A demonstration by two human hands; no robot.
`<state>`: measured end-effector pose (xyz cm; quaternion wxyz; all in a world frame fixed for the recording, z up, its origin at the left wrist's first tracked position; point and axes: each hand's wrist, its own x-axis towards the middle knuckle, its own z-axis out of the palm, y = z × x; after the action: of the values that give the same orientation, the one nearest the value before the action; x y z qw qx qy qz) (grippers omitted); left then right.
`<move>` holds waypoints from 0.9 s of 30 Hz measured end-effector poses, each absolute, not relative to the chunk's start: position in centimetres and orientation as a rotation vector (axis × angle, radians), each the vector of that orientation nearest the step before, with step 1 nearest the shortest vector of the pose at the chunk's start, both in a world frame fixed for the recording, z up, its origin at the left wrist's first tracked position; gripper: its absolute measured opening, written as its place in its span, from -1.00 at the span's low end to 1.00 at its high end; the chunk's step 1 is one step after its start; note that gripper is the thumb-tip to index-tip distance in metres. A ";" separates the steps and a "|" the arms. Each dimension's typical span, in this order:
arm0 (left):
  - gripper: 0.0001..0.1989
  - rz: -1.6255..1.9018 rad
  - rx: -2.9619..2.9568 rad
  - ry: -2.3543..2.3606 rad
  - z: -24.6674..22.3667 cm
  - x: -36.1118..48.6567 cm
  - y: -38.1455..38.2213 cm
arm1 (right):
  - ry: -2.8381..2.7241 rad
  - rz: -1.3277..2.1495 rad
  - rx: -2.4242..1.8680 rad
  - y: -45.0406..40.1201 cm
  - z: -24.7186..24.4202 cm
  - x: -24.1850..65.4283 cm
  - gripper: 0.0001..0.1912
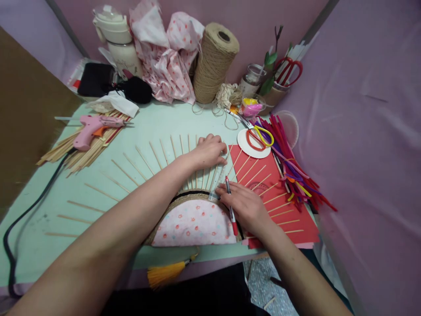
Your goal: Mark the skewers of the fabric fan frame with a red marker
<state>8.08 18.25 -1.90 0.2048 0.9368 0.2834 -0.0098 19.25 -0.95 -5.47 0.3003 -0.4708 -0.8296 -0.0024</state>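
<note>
A half-round fan-like piece lies on the table, with a floral fabric centre (194, 223), a twine-and-black rim and thin wooden sticks (171, 147) radiating outward. My left hand (210, 151) is bent over the sticks, thumb and fingers at the upper end of a clear ruler (217, 180). The ruler lies along one stick, its lower end on the rim. My right hand (245, 204) has a red pen (232, 210) tucked between its fingers, while its fingertips touch the ruler's lower part. A yellow tassel (167, 273) hangs below the fabric at the table edge.
At left, a pink glue gun (90, 129) rests on a bundle of sticks (79, 153), its black cord trailing forward. Behind stand a bottle (120, 48) and a twine spool (213, 66). At right are scissors (258, 136), red paper (283, 228) and pipe cleaners (296, 175).
</note>
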 end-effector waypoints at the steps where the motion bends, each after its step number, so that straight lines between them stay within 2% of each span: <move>1: -0.65 -0.027 2.612 0.791 -1.9 8.1 18.2 | -2.183 -0.013 -1.262 -1.0 -5.5 19.3 -0.64; 6: -0.65 -0.021 2.626 0.792 -2.1 8.2 18.4 | -2.197 0.037 -1.296 -1.0 -5.2 19.3 -0.65; 12: -0.66 -0.035 2.620 0.797 -2.4 8.2 18.4 | -2.318 -0.112 -1.116 0.0 -3.8 19.1 -0.77; 22: -0.65 -0.028 2.621 0.803 -2.3 8.3 18.4 | -2.254 -0.023 -1.189 -0.1 -4.2 19.5 -0.67; 27: -0.65 -0.053 2.621 0.811 -2.3 8.4 18.3 | -2.404 -0.108 -1.108 0.4 -3.4 19.4 -0.80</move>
<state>8.37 18.34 -2.29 0.1975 0.9363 0.2897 -0.0190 19.36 0.39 -3.41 0.2436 -0.4058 -0.8800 -0.0396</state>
